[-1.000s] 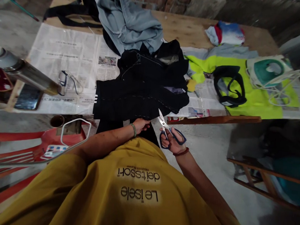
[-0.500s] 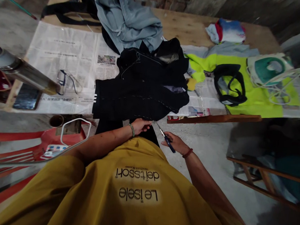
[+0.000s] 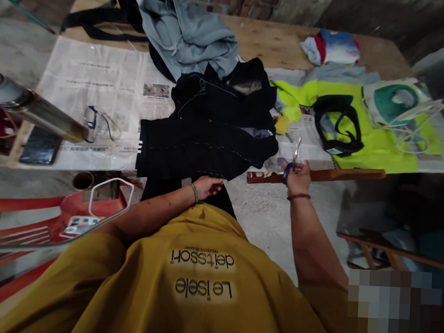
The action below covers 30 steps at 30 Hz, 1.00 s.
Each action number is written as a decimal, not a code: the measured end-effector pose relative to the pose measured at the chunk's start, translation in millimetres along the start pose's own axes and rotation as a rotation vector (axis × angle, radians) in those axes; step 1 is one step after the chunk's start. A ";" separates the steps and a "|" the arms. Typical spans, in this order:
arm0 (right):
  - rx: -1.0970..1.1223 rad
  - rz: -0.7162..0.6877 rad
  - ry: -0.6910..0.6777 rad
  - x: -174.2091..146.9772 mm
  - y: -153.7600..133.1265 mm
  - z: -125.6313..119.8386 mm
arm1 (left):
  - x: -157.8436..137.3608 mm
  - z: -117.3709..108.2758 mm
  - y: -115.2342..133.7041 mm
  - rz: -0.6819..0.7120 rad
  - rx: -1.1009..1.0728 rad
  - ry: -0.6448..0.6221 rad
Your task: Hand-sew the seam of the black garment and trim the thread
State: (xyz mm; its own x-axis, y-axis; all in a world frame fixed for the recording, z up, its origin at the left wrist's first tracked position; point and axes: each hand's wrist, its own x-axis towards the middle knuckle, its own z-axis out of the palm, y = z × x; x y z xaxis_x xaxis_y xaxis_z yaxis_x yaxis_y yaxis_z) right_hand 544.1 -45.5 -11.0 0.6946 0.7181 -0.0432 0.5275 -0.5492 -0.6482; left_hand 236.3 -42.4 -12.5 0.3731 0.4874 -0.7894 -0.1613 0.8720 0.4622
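Head view: the right hand (image 3: 298, 177) is now holding the scissors (image 3: 288, 170) over the newspaper (image 3: 307, 142), having left the garment (image 3: 205, 131); its fingers are curling around the handles. The left hand (image 3: 208, 187) is remaining at the garment's near edge, fingers bending inward; whether they are pinching cloth cannot be told. Only this hand is now attending the garment, which is lying on the table (image 3: 271, 41).

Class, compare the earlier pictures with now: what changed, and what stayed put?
The right hand has moved right and forward, still gripping the blue-handled metal scissors, from beside the left hand to the near edge of the wooden table. The left hand stays curled at the near edge of the black cloth garment.
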 end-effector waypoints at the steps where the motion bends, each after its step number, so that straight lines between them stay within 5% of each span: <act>1: -0.091 0.040 0.061 13.0 -2.7 2.1 | -0.6 -0.1 0.3 0.004 0.004 0.010; 3: -0.231 0.079 0.123 30.8 -9.3 3.5 | -1.3 -0.3 0.6 0.011 0.011 0.027; 11: -0.431 -0.139 0.011 34.3 -19.3 10.9 | -1.6 -7.1 0.6 0.022 0.067 -0.052; 15: -0.536 -0.262 -0.010 38.7 -16.9 11.1 | -7.7 -12.1 3.8 0.070 0.114 0.006; 20: -0.295 -0.418 -0.031 -3.7 -32.2 18.0 | -14.5 -15.2 6.2 0.137 0.449 0.108; 22: -0.115 -0.307 -0.244 -44.5 -39.6 28.8 | -17.2 -16.8 6.9 0.182 0.660 0.111; 26: 0.303 0.175 -0.888 -125.9 -47.2 58.7 | -24.0 -20.4 8.1 0.411 1.139 0.049; 28: 0.589 0.338 -0.949 -148.1 -49.9 71.9 | -27.9 -20.0 7.9 0.620 1.324 0.058; 30: 0.777 0.417 -0.867 -155.1 -54.0 80.3 | -31.3 -16.9 7.5 0.811 1.464 0.139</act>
State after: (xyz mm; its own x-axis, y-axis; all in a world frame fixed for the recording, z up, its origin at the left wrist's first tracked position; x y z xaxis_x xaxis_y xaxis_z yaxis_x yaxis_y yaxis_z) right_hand 368.6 -93.0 -30.4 0.0299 0.7576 -0.6520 -0.2920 -0.6173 -0.7306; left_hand 208.0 -50.4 8.9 0.5345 0.8289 -0.1651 0.6991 -0.3239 0.6374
